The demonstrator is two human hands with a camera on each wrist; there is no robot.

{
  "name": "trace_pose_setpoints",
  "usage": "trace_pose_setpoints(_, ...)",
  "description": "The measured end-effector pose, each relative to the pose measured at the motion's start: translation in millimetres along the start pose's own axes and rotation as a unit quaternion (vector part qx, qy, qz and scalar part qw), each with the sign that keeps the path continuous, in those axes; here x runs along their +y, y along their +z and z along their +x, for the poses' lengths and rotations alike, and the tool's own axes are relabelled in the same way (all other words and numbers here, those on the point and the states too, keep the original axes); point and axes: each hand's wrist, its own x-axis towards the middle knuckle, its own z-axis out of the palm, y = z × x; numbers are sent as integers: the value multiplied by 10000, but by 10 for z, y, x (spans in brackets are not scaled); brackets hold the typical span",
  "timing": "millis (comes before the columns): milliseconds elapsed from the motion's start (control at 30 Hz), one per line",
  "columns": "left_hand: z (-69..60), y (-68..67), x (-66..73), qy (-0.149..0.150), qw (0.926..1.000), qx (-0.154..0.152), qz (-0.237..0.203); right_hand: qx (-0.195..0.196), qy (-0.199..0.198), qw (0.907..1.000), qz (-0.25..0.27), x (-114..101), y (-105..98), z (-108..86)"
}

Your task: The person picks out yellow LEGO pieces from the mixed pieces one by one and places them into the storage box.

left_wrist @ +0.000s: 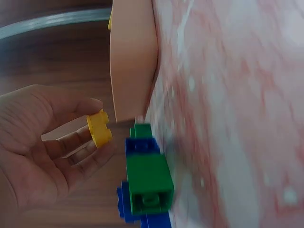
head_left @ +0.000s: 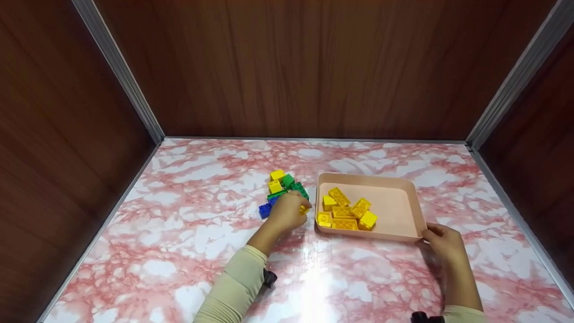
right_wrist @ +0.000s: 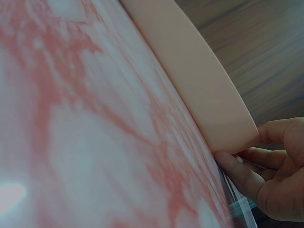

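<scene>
My left hand (head_left: 286, 214) pinches a yellow toy building brick (left_wrist: 99, 129) between thumb and fingertips, just left of a peach tray (head_left: 395, 204). Beside and beyond that hand lies a small pile with a blue brick (head_left: 265, 211), a green brick (head_left: 299, 190) and a yellow brick (head_left: 275, 186); the hand hides part of it. Several yellow bricks (head_left: 344, 224) lie in the tray's left half. At the tray's near right corner, my right hand (head_left: 446, 244) grips the wall, with the thumb low at the base in the right wrist view.
The pink and white marbled table (head_left: 157, 269) extends around the tray and pile. A dark wood-grain panel (head_left: 314, 67) rises behind the table, and similar panels stand at both sides, joined by metal edging (head_left: 130, 80).
</scene>
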Motion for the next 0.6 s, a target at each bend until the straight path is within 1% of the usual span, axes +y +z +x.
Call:
trace_pose_setpoints(133,50,73,112,232,9997,-47,-116,32,8,10000,38,0,4,5)
trace_pose_setpoints(233,90,116,188,379,9991,-163,-136,42,6,10000,76,1,12,9)
trace_pose_setpoints(400,155,164,302,693,9965,-373,279,27,-35,9998,210,-3,15,9)
trace_pose_setpoints(500,185,185,359,928,9932,-397,575,-5,-3,9997,236,-4,9,8)
trace_pose_setpoints(600,205,202,400,1045,9903,-408,814,-77,73,9996,265,-4,3,2)
